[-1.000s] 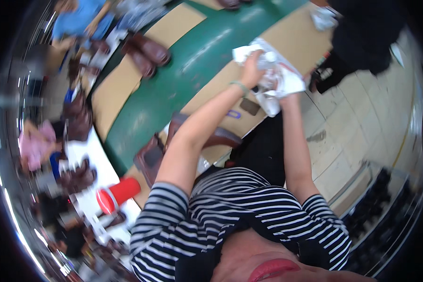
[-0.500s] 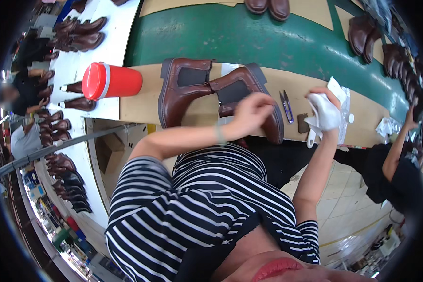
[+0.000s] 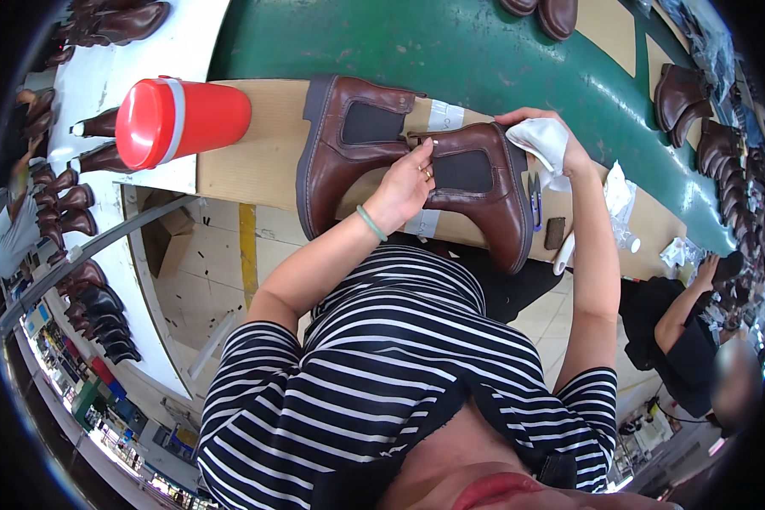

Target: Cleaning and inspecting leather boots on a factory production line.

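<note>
Two brown leather ankle boots with dark elastic side panels lie on their sides on a cardboard-covered bench. My left hand (image 3: 406, 183) is closed on the shaft's top edge of the right-hand boot (image 3: 500, 208), its thumb on the leather and a ring on one finger. At that boot's heel, my right hand (image 3: 575, 151) holds a bunched white cloth (image 3: 542, 143) against or just beside the sole edge. The left-hand boot (image 3: 327, 183) lies close by, with neither hand holding it. Small purple-handled thread snips (image 3: 535, 202) lie partly behind the right-hand boot.
A red jug (image 3: 200, 119) stands at the left. Right of the boots are a brown block (image 3: 555, 233), a white-handled tool (image 3: 563, 255) and a clear bottle (image 3: 625, 236). More boots (image 3: 684, 102) stand on the green surface (image 3: 357, 38). Another person's arm (image 3: 684, 310) is at right.
My left hand has gone from above the right-hand boot to gripping its shaft. My right hand has brought the cloth leftward to the heel. The view has shifted slightly.
</note>
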A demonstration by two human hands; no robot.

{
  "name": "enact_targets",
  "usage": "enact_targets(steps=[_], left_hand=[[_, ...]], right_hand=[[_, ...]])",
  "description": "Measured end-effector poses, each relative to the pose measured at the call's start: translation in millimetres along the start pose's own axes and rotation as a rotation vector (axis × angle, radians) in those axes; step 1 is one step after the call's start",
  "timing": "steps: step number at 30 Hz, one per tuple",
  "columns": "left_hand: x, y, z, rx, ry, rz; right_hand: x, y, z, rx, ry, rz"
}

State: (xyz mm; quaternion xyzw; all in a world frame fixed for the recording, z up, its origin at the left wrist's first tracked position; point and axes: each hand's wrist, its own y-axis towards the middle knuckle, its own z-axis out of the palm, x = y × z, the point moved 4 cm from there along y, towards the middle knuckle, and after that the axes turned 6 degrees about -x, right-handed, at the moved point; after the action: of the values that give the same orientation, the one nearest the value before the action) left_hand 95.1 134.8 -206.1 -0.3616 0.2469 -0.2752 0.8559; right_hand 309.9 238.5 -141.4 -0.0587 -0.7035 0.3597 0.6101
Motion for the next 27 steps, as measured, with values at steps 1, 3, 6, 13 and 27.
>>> enact_targets(steps=[1,3,6,13,27], left_hand=[[3.8,2.8,1.9,-0.036,0.063,0.011],[7.0,4.9,2.7,-0.044,0.076,0.023],[10.5,11.3,0.7,-0.006,0.096,0.028],[9.8,16.7,11.4,-0.066,0.176,0.036],[7.7,21.0,6.0,-0.089,0.149,0.045]], right_hand=[[4.7,3.3,-1.4,-0.031,-0.164,-0.155],[17.9,14.2,5.1,-0.027,-0.584,-0.285],[23.8,40.7,30.0,0.149,-0.724,-0.472],[9.2,93.8,61.0,0.466,-0.802,-0.436],[11.8,87.9,66.8,0.419,-1.077,-0.570]])
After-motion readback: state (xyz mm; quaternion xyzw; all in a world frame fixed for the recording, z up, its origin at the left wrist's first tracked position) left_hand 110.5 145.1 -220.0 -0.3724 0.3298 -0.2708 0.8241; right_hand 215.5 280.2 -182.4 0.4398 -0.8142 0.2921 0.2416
